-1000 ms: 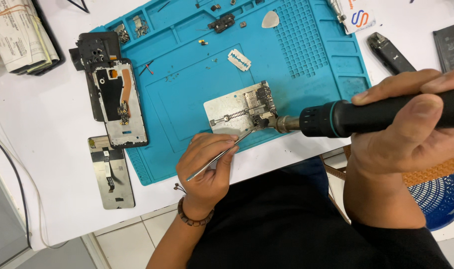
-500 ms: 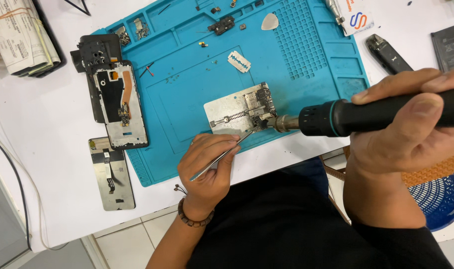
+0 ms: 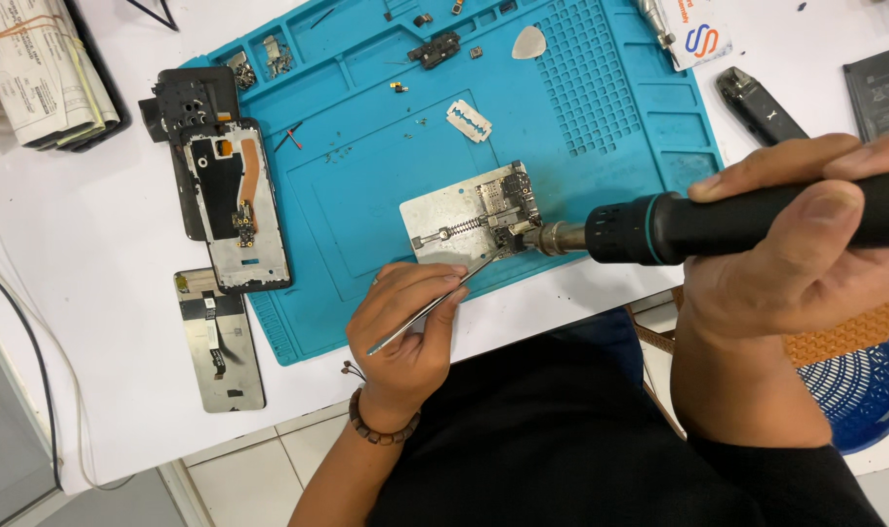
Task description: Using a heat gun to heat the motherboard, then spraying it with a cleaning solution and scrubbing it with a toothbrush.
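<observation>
My left hand (image 3: 410,327) grips thin metal tweezers (image 3: 433,304) whose tips reach a small circuit board (image 3: 508,210) clamped on a silver metal holder plate (image 3: 444,220). My right hand (image 3: 806,259) is wrapped around a black hot-air tool (image 3: 698,226), held level, with its metal nozzle (image 3: 552,238) right at the board's near edge. The plate lies on a blue work mat (image 3: 386,166). A bead bracelet (image 3: 381,429) circles my left wrist.
An opened phone frame (image 3: 235,205) and a loose phone panel (image 3: 220,337) lie at the mat's left edge. A razor blade (image 3: 469,120), a pick (image 3: 528,42) and small parts rest on the mat. A blue basket (image 3: 859,390) stands below right.
Almost nothing moved; both hands hold the same pose, the nozzle and tweezers staying at the board.
</observation>
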